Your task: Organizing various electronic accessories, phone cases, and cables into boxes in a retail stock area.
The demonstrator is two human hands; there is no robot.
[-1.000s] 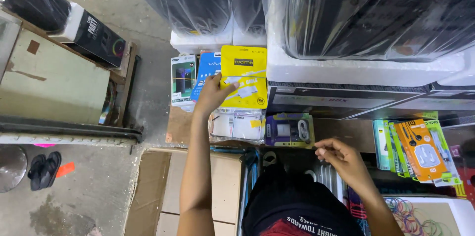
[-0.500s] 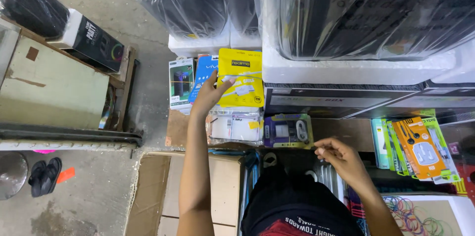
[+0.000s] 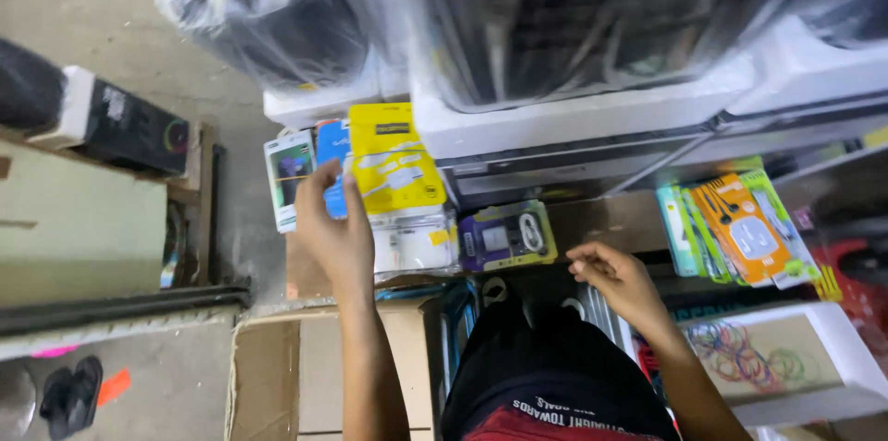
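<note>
Left hand [image 3: 335,230] grips blue packet [image 3: 333,163] beside yellow packet [image 3: 393,161] — support its base; right hand [image 3: 618,276] loosely curled, empty.

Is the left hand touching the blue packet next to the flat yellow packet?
Touching. The head view shows the left hand with its fingers lying across the blue packet, covering its lower part, beside the flat yellow packet.
</note>
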